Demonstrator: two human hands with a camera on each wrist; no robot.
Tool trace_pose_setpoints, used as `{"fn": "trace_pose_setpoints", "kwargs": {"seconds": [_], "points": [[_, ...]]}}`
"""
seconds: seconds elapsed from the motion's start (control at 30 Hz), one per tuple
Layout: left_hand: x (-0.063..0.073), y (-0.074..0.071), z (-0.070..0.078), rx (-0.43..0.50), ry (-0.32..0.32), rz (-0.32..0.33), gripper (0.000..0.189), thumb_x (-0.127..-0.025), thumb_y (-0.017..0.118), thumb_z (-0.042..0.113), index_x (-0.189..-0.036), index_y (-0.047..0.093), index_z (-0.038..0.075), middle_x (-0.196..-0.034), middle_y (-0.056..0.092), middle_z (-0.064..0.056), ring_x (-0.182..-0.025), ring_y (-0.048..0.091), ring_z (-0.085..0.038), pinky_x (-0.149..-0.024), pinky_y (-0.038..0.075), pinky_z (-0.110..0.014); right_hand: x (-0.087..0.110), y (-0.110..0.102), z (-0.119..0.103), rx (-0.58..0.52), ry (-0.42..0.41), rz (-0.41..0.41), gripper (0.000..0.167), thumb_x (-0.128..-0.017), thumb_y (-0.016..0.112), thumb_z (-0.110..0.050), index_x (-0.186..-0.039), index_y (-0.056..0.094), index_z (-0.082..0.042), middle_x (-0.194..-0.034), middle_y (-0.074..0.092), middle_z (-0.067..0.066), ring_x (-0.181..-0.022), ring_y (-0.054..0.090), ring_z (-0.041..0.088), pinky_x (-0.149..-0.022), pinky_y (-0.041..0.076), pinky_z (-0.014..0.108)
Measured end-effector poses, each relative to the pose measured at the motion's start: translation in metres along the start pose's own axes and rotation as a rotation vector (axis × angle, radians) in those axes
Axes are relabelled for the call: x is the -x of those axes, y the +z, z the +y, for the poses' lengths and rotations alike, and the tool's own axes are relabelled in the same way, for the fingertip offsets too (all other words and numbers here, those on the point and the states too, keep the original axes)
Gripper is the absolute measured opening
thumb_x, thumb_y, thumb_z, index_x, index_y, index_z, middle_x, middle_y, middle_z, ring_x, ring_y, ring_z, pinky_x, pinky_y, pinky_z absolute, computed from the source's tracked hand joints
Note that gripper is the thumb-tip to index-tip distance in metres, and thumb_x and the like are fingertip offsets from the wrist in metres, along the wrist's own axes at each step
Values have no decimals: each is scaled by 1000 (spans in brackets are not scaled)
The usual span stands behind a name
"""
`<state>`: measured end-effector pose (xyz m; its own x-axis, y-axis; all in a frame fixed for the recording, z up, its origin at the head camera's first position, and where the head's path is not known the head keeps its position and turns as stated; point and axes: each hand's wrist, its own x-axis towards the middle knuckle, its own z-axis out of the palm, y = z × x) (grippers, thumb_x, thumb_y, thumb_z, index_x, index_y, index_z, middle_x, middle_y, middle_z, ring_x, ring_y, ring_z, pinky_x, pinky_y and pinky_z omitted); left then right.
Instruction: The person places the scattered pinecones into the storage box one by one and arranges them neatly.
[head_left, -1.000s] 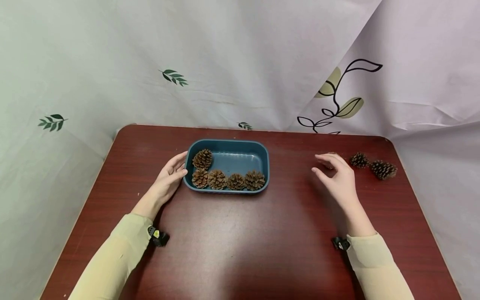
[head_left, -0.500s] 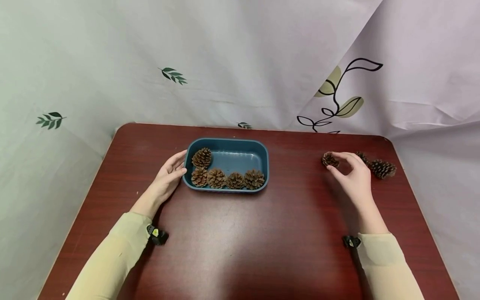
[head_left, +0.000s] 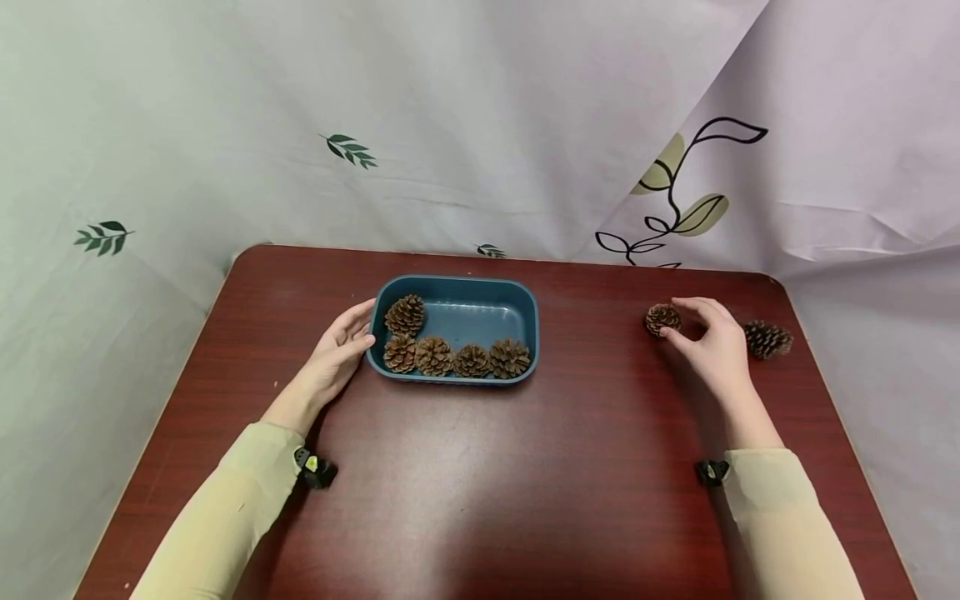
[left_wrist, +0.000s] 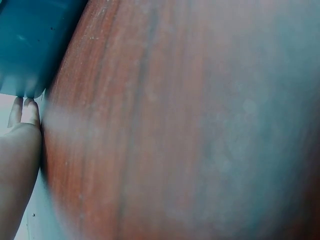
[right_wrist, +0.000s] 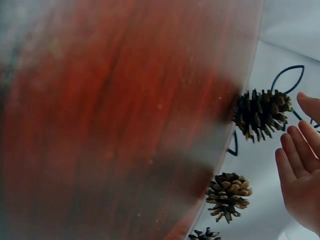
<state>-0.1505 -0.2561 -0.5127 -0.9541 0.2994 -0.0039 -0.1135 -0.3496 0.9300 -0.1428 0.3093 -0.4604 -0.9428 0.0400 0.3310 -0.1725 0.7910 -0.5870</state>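
The left hand, fingers loosely extended, touches the left end of the tray holding five cones, while the right hand, thumb and fingers parted, is at a lone cone on the table.

Counting one desk and one blue tray. Making out eight pine cones in all: five in the tray, three outside it on the desk, with two of those plain from the head and all three in sight from the right wrist, one only partly in frame there. Adding one left grip and one right grip; two pale sleeves; two black wrist devices. On the cloth behind, spotting three small leaf sprigs and one large outlined vine.
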Motion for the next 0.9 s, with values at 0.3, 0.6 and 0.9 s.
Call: {"fn": "trace_pose_setpoints", "kwargs": {"seconds": [0.3, 0.6, 0.9], "points": [[0, -1, 0, -2, 11, -12, 56, -107, 48, -10, -156, 46, 16, -145, 61, 11, -133, 56, -5, -106, 49, -17, -11, 2, 10, 36, 5, -93, 49, -86, 86, -4, -131, 69, 3, -132, 65, 27, -130, 57, 48, -108, 42, 63], [0, 0, 0, -7, 9, -5, 57, -106, 47, -11, -157, 45, 14, -145, 61, 11, -133, 56, -4, -106, 49, -17, -15, 4, 15, 34, -6, -122, 51, -85, 88, -6, -130, 68, 4, -131, 66, 28, -130, 57, 49, -109, 41, 64], [0, 0, -1, 8, 20, -9, 56, -106, 48, -11, -157, 46, 14, -145, 62, 10, -132, 58, -5, -106, 50, -18, -16, 3, 17, 36, -7, -139, 48, -86, 87, -6, -129, 68, 4, -130, 66, 29, -128, 57, 50, -109, 41, 65]]}}
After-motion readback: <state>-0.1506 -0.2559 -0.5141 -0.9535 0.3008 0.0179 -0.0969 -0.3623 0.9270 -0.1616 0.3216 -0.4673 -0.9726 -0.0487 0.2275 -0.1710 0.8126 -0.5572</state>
